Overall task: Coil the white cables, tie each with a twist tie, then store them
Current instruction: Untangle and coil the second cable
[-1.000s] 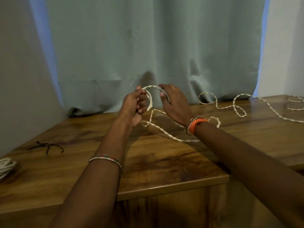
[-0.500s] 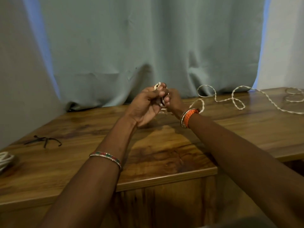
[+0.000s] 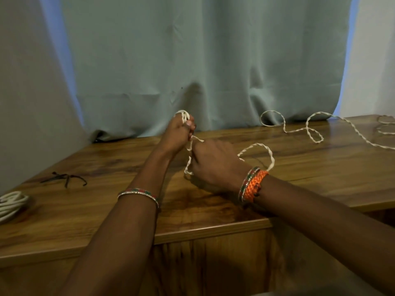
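Note:
A long twisted white cable [image 3: 313, 133] snakes over the wooden table [image 3: 213, 201] from the far right toward the middle. My left hand [image 3: 178, 133] is raised above the table and pinches a small bundle of its loops, which stick out above the fingers. My right hand [image 3: 211, 165] sits lower and to the right, closed on the strand that hangs from the bundle. Behind my right wrist the cable arcs in one loop. A finished white coil [image 3: 11, 202] lies at the table's left edge. Dark twist ties [image 3: 65, 178] lie on the left part of the table.
A grey-green curtain [image 3: 203, 60] hangs right behind the table's back edge. The table's front edge runs under my forearms, with the wooden cabinet front below it.
My hands were together half a second ago; now my right hand has dropped down and right along the strand. More of the loose cable has been drawn toward the middle.

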